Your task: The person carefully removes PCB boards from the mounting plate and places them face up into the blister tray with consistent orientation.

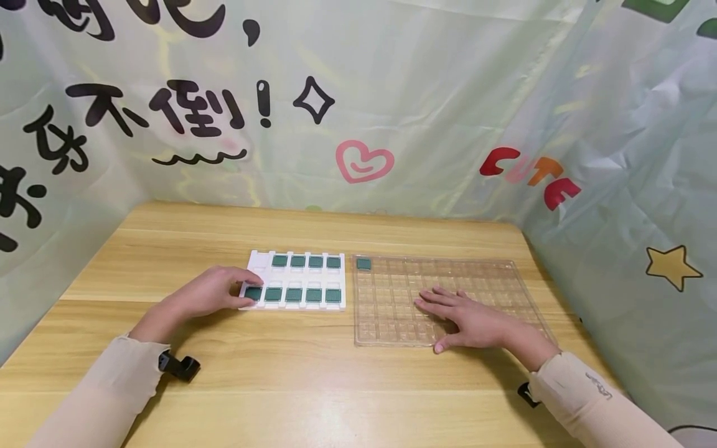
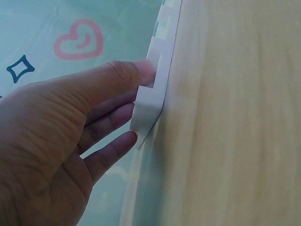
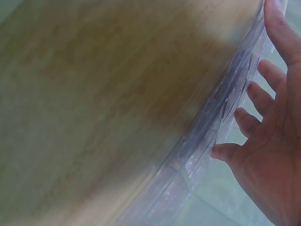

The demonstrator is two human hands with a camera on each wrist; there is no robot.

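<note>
A white tray (image 1: pixel 297 279) on the table carries two rows of small green square chips with fine pins along their edges. At its left end, my left hand (image 1: pixel 215 290) pinches the near-left green chip (image 1: pixel 253 294) with thumb and index finger at its edges. In the left wrist view the thumb dips into a notch of the white tray (image 2: pixel 162 75), and the other fingers lie by its end wall. My right hand (image 1: pixel 470 318) rests with spread fingers on a clear plastic tray (image 1: pixel 386 298) of many small pockets. One green chip (image 1: pixel 363 264) sits in that tray's far-left pocket.
The two trays lie side by side on a wooden table (image 1: pixel 313 386), a narrow gap between them. Printed cloth (image 1: pixel 426 112) hangs behind the table and along its sides. A black wrist device (image 1: pixel 180 366) sits at the left cuff.
</note>
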